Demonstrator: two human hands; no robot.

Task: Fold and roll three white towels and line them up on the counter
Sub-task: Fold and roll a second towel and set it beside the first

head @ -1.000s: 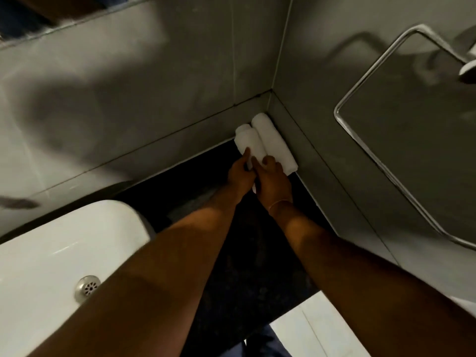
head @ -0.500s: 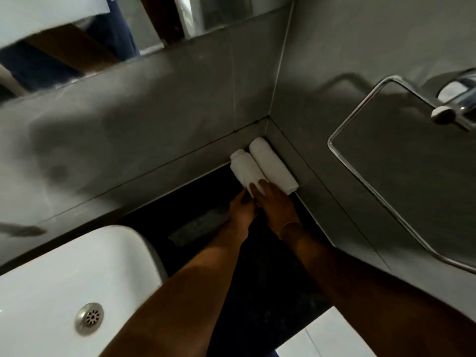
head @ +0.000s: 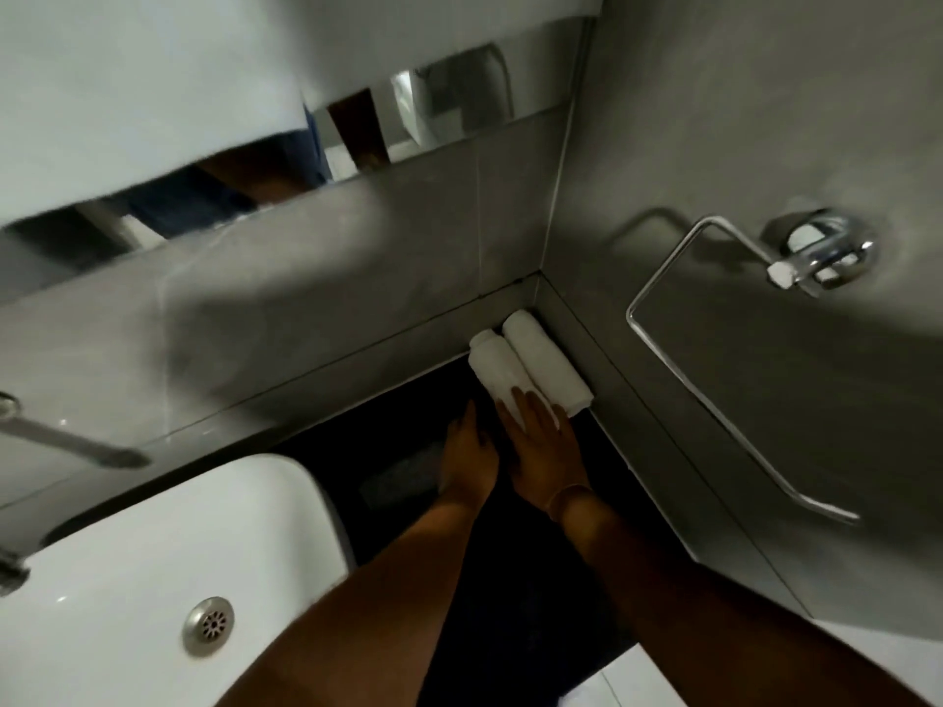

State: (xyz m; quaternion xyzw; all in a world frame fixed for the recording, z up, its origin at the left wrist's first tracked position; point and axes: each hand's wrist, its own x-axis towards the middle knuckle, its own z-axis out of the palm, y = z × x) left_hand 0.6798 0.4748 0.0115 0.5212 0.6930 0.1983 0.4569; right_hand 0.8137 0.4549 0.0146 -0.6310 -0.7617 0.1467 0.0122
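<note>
two rolled white towels [head: 528, 367] lie side by side in the back corner of the dark desk [head: 510, 579], touching. the right hand [head: 543, 441] rests flat, fingers spread, on their near ends. the left hand [head: 467, 459] lies open beside it, holding nothing.

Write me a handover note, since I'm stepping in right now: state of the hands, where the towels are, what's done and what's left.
Left hand: open, resting on the dark counter just left of the towels, holding nothing.
Right hand: open, fingers lying flat on the near ends of the rolls, not gripping.
Towels: two white rolls side by side in the back corner, the left roll touching the right roll, which lies along the side wall.
Done: two towels rolled and lined up.
Left: a third towel; none is in view. Roll it and set it to the left of the pair.
</note>
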